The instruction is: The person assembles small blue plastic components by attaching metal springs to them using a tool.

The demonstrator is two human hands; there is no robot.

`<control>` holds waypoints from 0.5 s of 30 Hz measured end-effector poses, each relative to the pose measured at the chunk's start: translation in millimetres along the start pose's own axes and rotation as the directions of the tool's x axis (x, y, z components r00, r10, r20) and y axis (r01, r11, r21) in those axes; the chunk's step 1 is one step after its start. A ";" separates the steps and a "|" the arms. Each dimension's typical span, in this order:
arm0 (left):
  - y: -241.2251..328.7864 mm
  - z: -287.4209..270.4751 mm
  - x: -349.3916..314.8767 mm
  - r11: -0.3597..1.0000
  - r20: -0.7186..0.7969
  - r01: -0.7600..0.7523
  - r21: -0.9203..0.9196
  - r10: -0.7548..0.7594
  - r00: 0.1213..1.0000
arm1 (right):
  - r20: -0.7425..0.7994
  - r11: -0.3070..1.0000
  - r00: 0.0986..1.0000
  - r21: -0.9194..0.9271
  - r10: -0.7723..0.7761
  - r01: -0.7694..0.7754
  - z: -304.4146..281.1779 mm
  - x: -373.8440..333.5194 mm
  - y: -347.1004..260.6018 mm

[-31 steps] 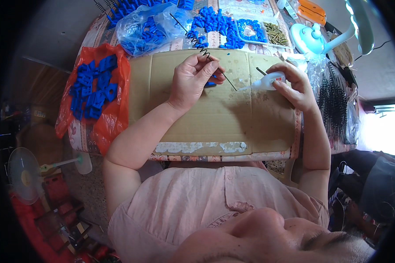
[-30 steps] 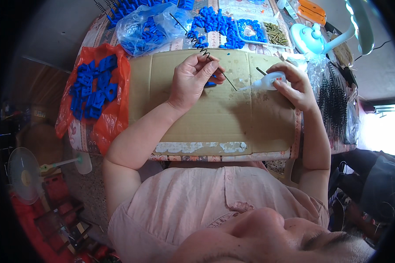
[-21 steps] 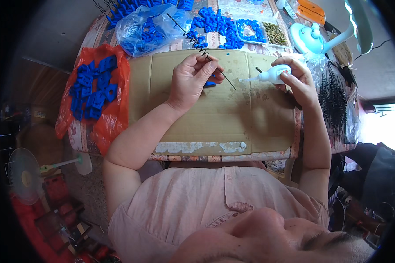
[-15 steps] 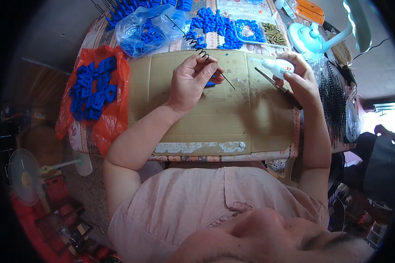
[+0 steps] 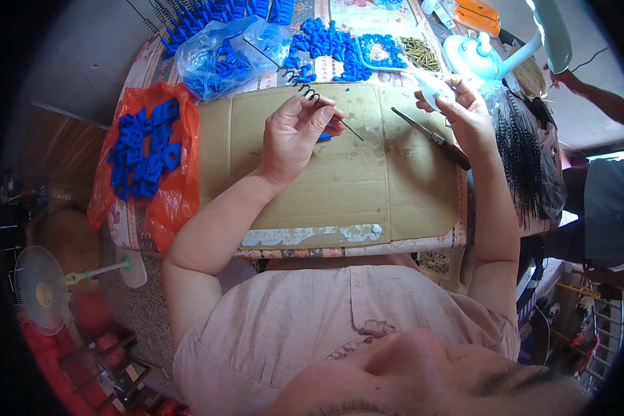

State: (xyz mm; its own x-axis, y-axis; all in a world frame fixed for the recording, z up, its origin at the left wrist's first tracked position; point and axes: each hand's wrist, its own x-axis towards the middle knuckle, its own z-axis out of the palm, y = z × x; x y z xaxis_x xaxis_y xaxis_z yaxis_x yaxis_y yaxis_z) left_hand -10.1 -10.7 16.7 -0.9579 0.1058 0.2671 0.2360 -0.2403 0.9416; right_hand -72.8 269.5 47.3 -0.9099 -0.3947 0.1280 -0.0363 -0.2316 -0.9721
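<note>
Above a flattened cardboard sheet (image 5: 305, 191), my left hand (image 5: 292, 135) pinches a black wire coil (image 5: 301, 84). The coil rises to the upper left, and its straight end pokes out to the lower right past my fingers. Part of a blue plastic piece (image 5: 324, 136) shows just beyond that hand; whether I touch it cannot be seen. In my right hand (image 5: 470, 114) is a small white squeeze bottle (image 5: 433, 89), its nozzle toward the upper left. Beside it on the cardboard lies a slim metal tool (image 5: 431, 136) with a dark brown handle.
Left of the cardboard, a red plastic bag (image 5: 185, 182) holds blue parts. Behind it are a clear bag (image 5: 194, 66), loose blue pieces (image 5: 326, 41) and a tray (image 5: 381, 67). A lamp base (image 5: 468, 59) and black coils (image 5: 518, 156) stand right. Another person's arm (image 5: 600, 97) reaches in.
My right hand has tipped the bottle so its nozzle points more upward. The left hand keeps its hold on the coil. Another person's arm has appeared at the right, and the view has shifted slightly.
</note>
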 end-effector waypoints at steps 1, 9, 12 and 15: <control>-0.1 0.2 -0.1 1.000 0.001 -0.001 0.000 0.001 1.000 | -0.011 1.000 1.000 -0.003 0.004 -0.004 0.2 0.5 0.3; 0.6 1.1 -0.6 1.000 0.000 0.014 -0.021 -0.014 1.000 | -0.087 0.991 0.996 -0.133 0.011 -0.022 -3.7 0.7 7.6; 0.0 0.8 -1.0 1.000 0.002 0.012 -0.025 -0.012 1.000 | -0.088 0.991 0.996 -0.130 0.005 -0.017 -4.0 1.3 11.6; -0.5 0.9 -0.8 0.999 0.001 0.012 -0.037 -0.012 1.000 | -0.086 0.990 0.996 -0.138 -0.008 -0.004 -3.5 1.6 12.5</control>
State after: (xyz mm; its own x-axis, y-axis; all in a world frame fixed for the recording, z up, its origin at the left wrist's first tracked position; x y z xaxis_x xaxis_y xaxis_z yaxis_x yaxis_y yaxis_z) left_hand -9.3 -9.8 16.2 -0.9604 0.1095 0.2561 0.2184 -0.2745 0.9365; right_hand -76.2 269.0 34.7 -0.9418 -0.3145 0.1188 -0.0898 -0.1054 -0.9904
